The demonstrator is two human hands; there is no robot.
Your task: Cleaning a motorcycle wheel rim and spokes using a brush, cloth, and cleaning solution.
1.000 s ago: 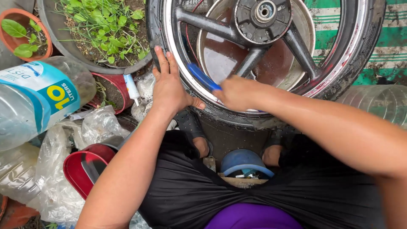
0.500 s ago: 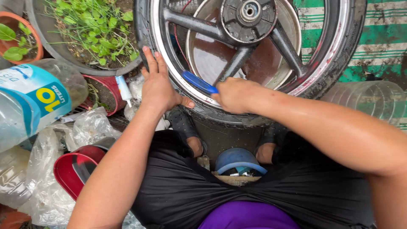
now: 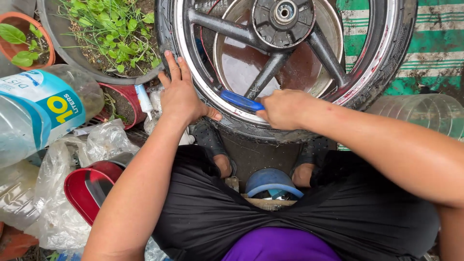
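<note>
Motorcycle wheel [image 3: 290,63] with its black tyre [image 3: 241,128] is lying flat over a metal basin of brownish water [image 3: 251,63], straight ahead of the person's knees, and it is sitting a little lower and more to the left in the view than a second ago, because the head is tilting rather than the wheel moving.

Against the wheel's near rim the right hand [image 3: 285,110] is closing in a fist around a blue-handled tool [image 3: 241,101]; the handle is pointing left along the rim, and its working tip is hidden inside the fist (whether it is under the tyre bead cannot be told). The grip is reading the same as half a second ago, so the prying along the near edge seems to be holding its place rather than advancing.

On the wheel's left side the left hand [image 3: 181,94] is pressing flat on the tyre, fingers spread and pointing away, thumb hooking towards the tool; it is staying braced where it was.

Left of the wheel a large pot of green weeds [image 3: 106,34] is standing, with a small terracotta pot [image 3: 21,36] beyond it. Nearer, a big clear water bottle [image 3: 38,111] is lying on its side above crumpled plastic bags [image 3: 63,159] and a red dustpan-like scoop [image 3: 92,186]. Below the wheel, between the feet, a blue tub [image 3: 270,181] is showing.
</note>
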